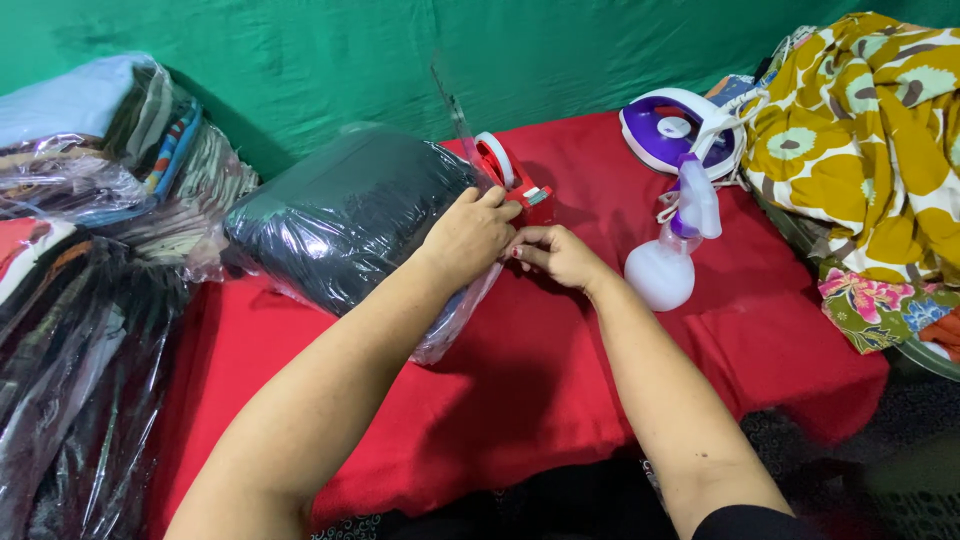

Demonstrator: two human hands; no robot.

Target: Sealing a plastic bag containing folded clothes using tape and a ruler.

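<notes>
left hand (468, 232) gripping red tape dispenser (515, 182), right hand (556, 254) seemingly pinching tape end

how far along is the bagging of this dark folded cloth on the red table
Done: the dark folded cloth already sits inside its clear plastic bag. In hand: left hand and right hand work at the red tape dispenser. Left: the bag's open end looks loose, unsealed.

Soft, even light falls from above on the red worktop (560, 380), leaving faint shadows beneath the forearms, white glare on the clear plastic wrap (90, 400) left of it, sharp focus centrally and mild stretching toward the corners.
</notes>
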